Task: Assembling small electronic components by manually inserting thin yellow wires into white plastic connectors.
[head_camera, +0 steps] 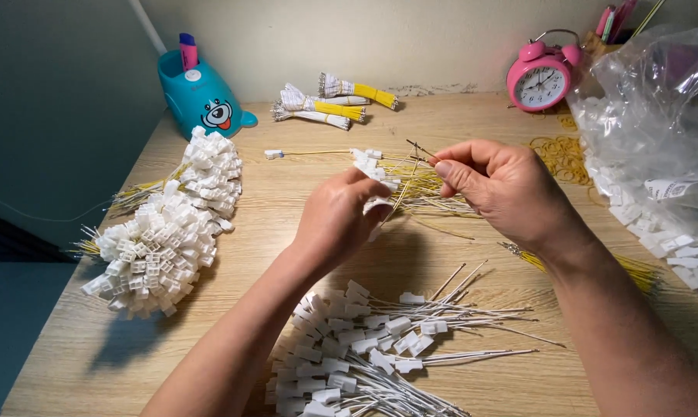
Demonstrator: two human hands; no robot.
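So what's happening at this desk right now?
A person sits at a wooden desk handling wires. The left hand holds a small white plug, and the right hand pinches a thin wire just above it. White-plugged yellow wires are heaped at left, and white ones lie near the person.

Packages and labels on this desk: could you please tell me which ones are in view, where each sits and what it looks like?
Clear plastic bag: right edge of the desk, crumpled, holding white connector housings.
Label: on the bag's lower part, small white strip with dark print.
Alarm clock: at the back wall, pink, round, white dial.
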